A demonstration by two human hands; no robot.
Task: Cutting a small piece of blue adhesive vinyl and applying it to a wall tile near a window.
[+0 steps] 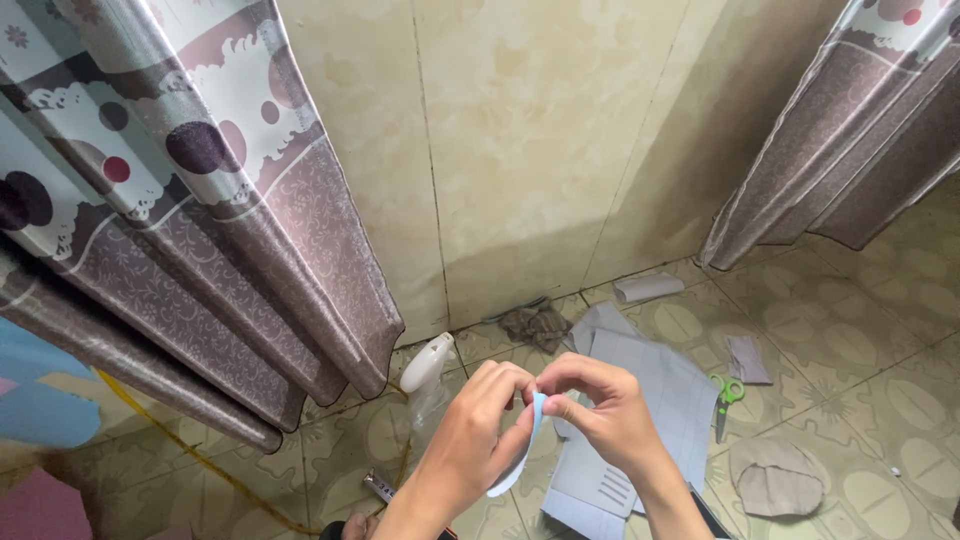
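In the head view, both hands meet in the near centre over the tiled floor (880, 330). The left hand (478, 432) and right hand (600, 410) each pinch the top of a pale blue strip (520, 462), which hangs curved between them. It looks light, thin and floppy, likely easy to crease, so the fingertip hold at its end suits it. Grey sheets (650, 400) lie just behind, green scissors (726, 398) to the right, a white bottle (427, 362) to the left by the curtain (230, 220).
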